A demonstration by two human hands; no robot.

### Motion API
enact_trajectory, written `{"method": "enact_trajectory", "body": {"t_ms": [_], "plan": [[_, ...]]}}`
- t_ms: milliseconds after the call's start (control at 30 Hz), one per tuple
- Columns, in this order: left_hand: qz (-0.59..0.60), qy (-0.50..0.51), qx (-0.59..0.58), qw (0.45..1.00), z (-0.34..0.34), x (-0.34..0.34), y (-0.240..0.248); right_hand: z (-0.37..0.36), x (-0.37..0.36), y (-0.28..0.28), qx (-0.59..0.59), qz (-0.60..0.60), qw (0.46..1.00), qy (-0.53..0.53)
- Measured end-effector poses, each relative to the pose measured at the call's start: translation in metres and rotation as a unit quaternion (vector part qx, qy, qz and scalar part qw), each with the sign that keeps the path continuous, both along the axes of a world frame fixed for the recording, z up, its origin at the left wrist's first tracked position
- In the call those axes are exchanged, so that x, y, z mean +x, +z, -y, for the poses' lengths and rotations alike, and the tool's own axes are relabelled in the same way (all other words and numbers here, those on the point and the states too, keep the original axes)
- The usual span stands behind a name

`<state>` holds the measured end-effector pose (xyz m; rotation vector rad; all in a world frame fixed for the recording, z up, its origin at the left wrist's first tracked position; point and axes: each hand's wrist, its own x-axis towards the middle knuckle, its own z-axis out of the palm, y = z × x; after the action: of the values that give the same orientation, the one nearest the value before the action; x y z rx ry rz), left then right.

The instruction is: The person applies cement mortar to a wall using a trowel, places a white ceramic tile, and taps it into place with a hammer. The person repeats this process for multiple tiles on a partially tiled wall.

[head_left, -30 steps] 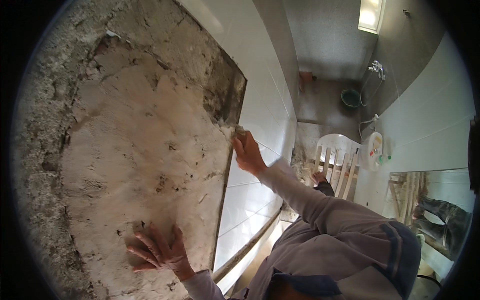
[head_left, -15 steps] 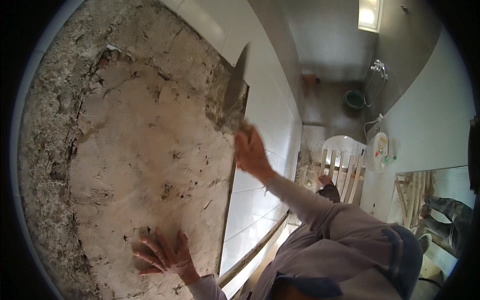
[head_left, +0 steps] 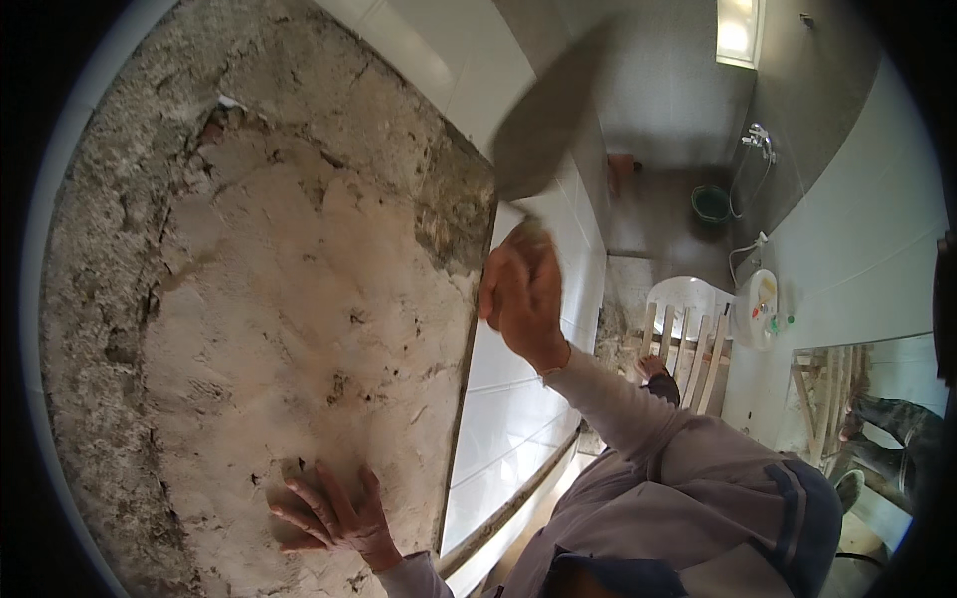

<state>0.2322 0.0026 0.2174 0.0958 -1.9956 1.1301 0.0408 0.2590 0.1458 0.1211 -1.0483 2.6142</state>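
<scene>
My right hand (head_left: 528,299) is closed round the handle of a trowel (head_left: 548,125), in front of the white wall tiles. The trowel's wide grey blade points up and away, smeared by motion, and stands apart from the wall. Spread flat against the rough plaster (head_left: 289,289), my left hand (head_left: 339,518) holds nothing, its fingers apart. The pale plaster has small pits and cracks, and a darker grey, crumbly band (head_left: 95,299) runs along its left side. Near the tile edge the plaster is broken and dark.
White tiles (head_left: 493,429) border the plaster. Wooden slats (head_left: 688,364) lie below to the right, with a bare foot (head_left: 653,367) on them. Beyond are a white basin (head_left: 743,324) holding small items, a dark green bucket (head_left: 710,204) and a shower mixer (head_left: 760,142). A mirror (head_left: 897,359) is at the right.
My right hand has swung the trowel right, away from the plaster edge, and its blade now shows broader. My left hand has stayed nearly in place on the plaster.
</scene>
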Motion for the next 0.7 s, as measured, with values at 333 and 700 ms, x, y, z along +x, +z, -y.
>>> {"method": "enact_trajectory", "body": {"t_ms": [333, 700], "plan": [[0.010, -0.010, 0.018, 1.000, 0.001, 0.005, -0.002, 0.004, 0.004, -0.029, 0.103, 0.079, 0.985, 0.116], [0.002, -0.018, 0.024, 1.000, 0.001, 0.000, -0.002, 0.009, 0.009, -0.027, 0.118, 0.176, 0.969, 0.129]]}}
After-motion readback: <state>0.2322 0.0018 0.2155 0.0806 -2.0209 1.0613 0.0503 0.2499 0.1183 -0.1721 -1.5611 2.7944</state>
